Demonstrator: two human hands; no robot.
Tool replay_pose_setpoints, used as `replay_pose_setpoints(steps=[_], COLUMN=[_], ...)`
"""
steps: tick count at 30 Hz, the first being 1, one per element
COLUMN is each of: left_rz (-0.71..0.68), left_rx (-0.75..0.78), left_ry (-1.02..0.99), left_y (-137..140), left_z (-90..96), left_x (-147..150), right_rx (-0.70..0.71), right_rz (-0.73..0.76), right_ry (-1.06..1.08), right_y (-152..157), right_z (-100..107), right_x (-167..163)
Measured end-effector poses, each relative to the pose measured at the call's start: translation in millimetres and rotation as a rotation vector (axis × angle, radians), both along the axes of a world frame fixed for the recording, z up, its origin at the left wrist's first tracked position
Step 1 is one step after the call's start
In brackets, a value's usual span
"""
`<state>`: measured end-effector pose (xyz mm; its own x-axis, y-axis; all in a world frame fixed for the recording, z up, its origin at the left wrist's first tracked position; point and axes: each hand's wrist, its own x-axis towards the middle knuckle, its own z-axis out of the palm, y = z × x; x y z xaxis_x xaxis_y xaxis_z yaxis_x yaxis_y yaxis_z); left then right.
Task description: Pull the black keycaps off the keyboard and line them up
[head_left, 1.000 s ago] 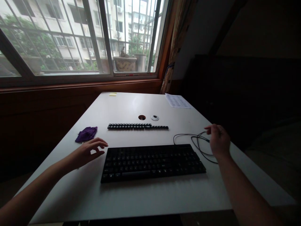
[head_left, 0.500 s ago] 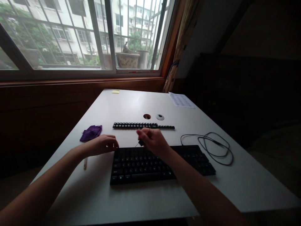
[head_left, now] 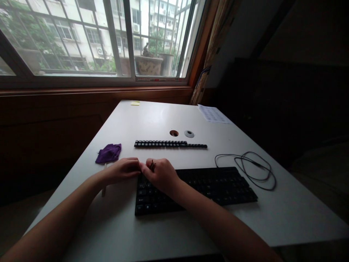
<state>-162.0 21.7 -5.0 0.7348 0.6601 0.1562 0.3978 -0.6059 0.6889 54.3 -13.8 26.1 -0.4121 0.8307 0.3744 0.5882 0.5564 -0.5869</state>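
Through the head camera I had a white table (head_left: 156,118) before me, and I took the middle of the black keyboard (head_left: 220,182) lying on it as my clock's centre. At nine o'clock I made out a pale stick (head_left: 103,191), partly hidden; at ten, a crumpled purple cloth (head_left: 109,153). Toward eleven lay the loose black keys (head_left: 160,144), lined up side by side, with a round hole (head_left: 173,133) in the tabletop beyond them and a yellow note (head_left: 135,103) near the far edge. At twelve I saw a pale ring (head_left: 189,134), between twelve and one a printed sheet (head_left: 214,114), and at two a looped cable (head_left: 268,171).
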Motion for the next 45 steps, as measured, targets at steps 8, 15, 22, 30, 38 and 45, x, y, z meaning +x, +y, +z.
replay_pose_setpoints(steps=[8,15,22,30,38,45], left_rz=[0.002,-0.026,-0.040,-0.033,-0.011,-0.015], left_rx=[0.046,0.009,0.019,0.033,0.045,0.044], left_ry=[0.032,0.024,0.012,0.035,0.048,0.041], left_y=[0.8,4.4,5.4,4.3,2.1,2.8], left_z=[2.1,-3.4,-5.6,-5.6,-4.3,-4.4], left_x=[-0.2,-3.7,-4.7,-3.1,-1.1,-0.9], right_rx=[0.059,0.066,0.033,-0.076,-0.150,-0.179], right_rz=[0.103,0.247,0.189,0.208,0.219,0.223], right_ry=[0.017,-0.042,-0.052,0.067,0.168,0.172], right_y=[-2.6,-3.0,-4.9,-1.8,0.3,2.0], right_z=[-4.8,-11.1,-14.4,-20.2,-25.6,-26.8], right_x=[-0.3,-9.9,-14.6,-7.5,-7.2,-6.1])
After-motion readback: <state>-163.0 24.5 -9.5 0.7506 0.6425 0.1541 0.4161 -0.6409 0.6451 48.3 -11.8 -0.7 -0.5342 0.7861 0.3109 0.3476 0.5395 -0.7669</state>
